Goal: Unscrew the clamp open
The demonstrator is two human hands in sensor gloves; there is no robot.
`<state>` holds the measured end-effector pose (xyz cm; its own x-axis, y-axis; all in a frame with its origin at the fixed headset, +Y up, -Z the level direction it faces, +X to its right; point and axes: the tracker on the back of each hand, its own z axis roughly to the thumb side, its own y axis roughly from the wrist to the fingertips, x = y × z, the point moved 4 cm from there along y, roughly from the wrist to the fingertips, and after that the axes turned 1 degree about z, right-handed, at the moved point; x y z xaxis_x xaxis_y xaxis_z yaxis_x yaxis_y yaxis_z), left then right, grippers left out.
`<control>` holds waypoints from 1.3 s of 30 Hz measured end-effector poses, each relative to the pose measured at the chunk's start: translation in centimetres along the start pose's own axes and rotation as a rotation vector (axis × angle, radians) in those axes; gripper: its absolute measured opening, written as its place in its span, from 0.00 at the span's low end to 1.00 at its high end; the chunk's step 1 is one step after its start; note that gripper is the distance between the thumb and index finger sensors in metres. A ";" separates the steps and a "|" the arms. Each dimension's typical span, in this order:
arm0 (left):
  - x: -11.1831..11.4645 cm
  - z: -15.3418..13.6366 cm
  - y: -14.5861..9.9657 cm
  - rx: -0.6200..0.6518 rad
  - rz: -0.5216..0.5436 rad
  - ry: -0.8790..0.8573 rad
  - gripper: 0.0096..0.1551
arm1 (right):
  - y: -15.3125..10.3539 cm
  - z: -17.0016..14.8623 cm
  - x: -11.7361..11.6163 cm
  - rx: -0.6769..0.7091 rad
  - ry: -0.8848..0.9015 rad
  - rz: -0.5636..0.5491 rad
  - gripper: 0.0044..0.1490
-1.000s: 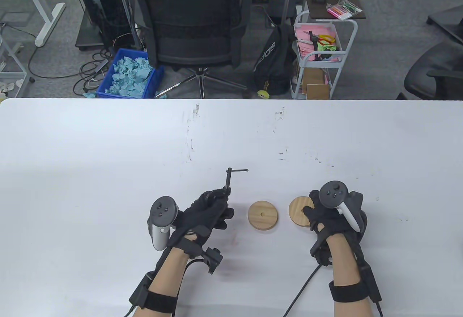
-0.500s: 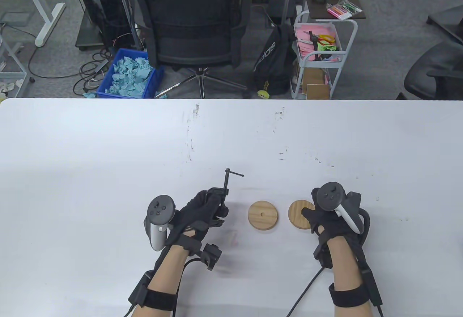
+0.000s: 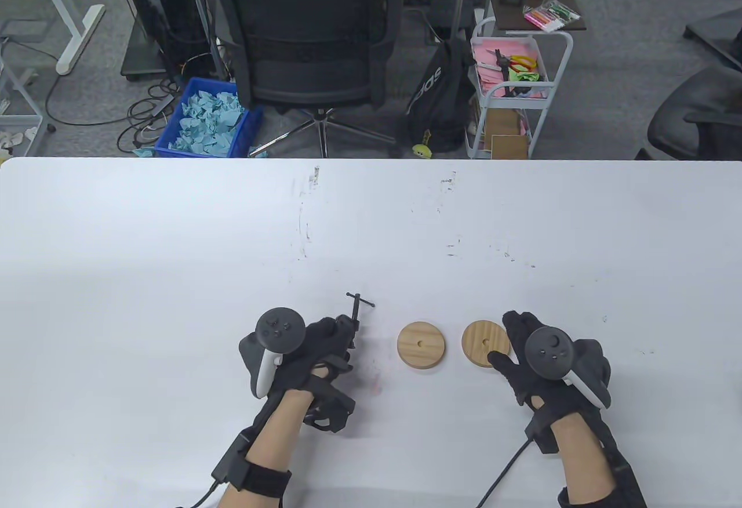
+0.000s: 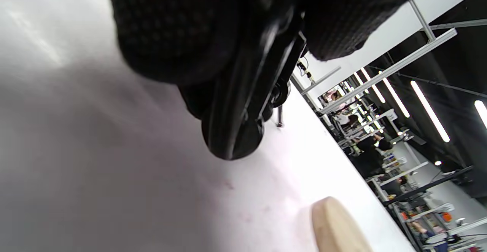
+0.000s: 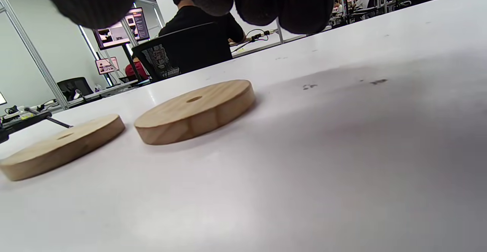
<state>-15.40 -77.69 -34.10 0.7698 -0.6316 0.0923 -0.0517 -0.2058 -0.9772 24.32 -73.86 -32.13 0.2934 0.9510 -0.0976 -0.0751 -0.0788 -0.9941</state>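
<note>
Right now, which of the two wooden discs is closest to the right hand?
The right-hand disc, the one farther from the clamp. The right hand sits at its edge, while the left disc lies apart, between that disc and the clamp.

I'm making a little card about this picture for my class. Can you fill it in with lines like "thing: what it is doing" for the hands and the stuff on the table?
left hand: grips the black clamp
clamp: held low over the table, its screw and crossbar handle pointing away from the person
right hand: fingers spread, holding nothing, beside the right disc
left wooden disc: lies flat on the table, small hole in its middle
right wooden disc: lies flat, apart from the left one
table: white, with a few dark scuff marks
</note>
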 end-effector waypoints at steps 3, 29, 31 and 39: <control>0.0 -0.1 0.1 -0.007 0.020 0.038 0.27 | 0.0 0.0 0.0 -0.002 -0.004 -0.001 0.52; -1.8 0.6 0.9 -0.079 0.150 0.714 0.30 | 0.0 0.5 -0.8 0.000 -0.042 0.048 0.52; -1.9 0.5 0.9 -0.075 0.149 0.705 0.31 | 0.0 0.5 -0.8 -0.001 -0.043 0.047 0.52; -2.5 3.9 -1.6 0.117 0.181 0.753 0.43 | 0.0 0.7 -0.8 0.016 -0.044 0.044 0.54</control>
<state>-14.81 -72.87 -33.55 0.1151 -0.9933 -0.0066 -0.0356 0.0025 -0.9994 23.45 -74.43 -32.04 0.2473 0.9589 -0.1390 -0.1028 -0.1167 -0.9878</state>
